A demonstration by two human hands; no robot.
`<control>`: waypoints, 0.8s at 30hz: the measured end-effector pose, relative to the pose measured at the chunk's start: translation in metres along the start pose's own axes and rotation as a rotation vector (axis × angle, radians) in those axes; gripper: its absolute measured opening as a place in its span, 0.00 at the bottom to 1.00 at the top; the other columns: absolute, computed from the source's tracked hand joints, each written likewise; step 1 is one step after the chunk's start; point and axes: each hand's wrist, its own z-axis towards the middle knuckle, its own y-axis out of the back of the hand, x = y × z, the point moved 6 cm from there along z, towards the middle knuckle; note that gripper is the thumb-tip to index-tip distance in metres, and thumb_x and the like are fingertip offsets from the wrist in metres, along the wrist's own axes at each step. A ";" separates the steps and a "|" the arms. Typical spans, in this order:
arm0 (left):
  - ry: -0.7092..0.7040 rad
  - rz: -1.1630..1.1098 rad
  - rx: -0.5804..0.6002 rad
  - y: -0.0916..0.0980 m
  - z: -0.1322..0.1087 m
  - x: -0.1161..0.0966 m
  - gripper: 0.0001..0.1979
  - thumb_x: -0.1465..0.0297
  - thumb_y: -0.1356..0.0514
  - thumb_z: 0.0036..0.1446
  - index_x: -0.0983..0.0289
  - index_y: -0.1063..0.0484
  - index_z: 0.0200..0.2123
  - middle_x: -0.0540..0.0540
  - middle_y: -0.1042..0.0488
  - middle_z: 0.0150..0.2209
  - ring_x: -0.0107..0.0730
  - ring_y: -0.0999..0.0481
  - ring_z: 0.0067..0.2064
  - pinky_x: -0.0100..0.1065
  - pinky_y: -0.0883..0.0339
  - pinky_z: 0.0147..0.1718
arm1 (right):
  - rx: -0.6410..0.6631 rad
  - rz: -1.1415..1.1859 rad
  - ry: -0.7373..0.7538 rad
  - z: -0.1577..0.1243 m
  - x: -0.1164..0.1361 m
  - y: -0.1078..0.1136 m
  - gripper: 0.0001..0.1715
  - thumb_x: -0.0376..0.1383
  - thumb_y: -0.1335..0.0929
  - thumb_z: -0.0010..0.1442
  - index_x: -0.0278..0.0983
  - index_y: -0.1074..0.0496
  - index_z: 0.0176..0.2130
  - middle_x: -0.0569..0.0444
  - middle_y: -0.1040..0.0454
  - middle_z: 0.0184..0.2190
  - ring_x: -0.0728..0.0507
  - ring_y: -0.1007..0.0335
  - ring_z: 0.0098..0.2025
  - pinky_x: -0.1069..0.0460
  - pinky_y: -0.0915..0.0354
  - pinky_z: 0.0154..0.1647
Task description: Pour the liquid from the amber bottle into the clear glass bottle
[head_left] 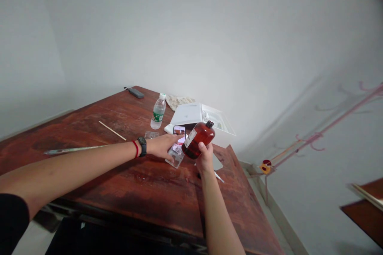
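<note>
My right hand (206,158) grips a brown glass bottle (198,138) with a black cap and a white label, tilted with its cap up and to the right. My left hand (163,146), with a black wristwatch and red band on its wrist, stretches across the table with fingers extended. Its fingertips reach a smartphone (179,131) with a lit screen, close to the bottle. Under my left hand's fingers lies a clear plastic packet (176,156). The hand holds nothing that I can see.
The reddish-brown wooden table (149,191) stands against a white wall. On it are a water bottle (158,111), an open white box (203,117), a crumpled cloth (179,101), a dark power bank (137,93) with a cable, a thin wooden stick (112,130) and a long slender brush (72,150).
</note>
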 end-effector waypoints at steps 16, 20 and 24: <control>0.132 0.037 -0.137 0.053 -0.053 -0.012 0.53 0.53 0.24 0.55 0.62 0.45 0.75 0.69 0.31 0.69 0.62 0.29 0.68 0.54 0.37 0.67 | 0.019 -0.058 -0.062 -0.001 -0.005 -0.001 0.34 0.51 0.17 0.43 0.39 0.20 0.46 0.49 0.13 0.40 0.36 0.17 0.40 0.43 0.22 0.44; 0.161 0.044 -0.161 0.072 -0.051 -0.010 0.50 0.50 0.28 0.60 0.64 0.45 0.75 0.70 0.30 0.68 0.61 0.27 0.66 0.54 0.36 0.66 | 0.043 -0.070 -0.073 -0.002 -0.006 -0.003 0.36 0.52 0.17 0.44 0.38 0.19 0.49 0.47 0.13 0.43 0.34 0.16 0.43 0.41 0.22 0.47; 0.173 0.055 -0.158 0.083 -0.047 -0.008 0.51 0.47 0.29 0.60 0.64 0.46 0.75 0.69 0.26 0.64 0.58 0.23 0.61 0.51 0.32 0.62 | 0.053 -0.076 -0.070 -0.002 -0.008 -0.004 0.37 0.51 0.16 0.44 0.39 0.19 0.49 0.48 0.13 0.43 0.34 0.16 0.43 0.42 0.22 0.48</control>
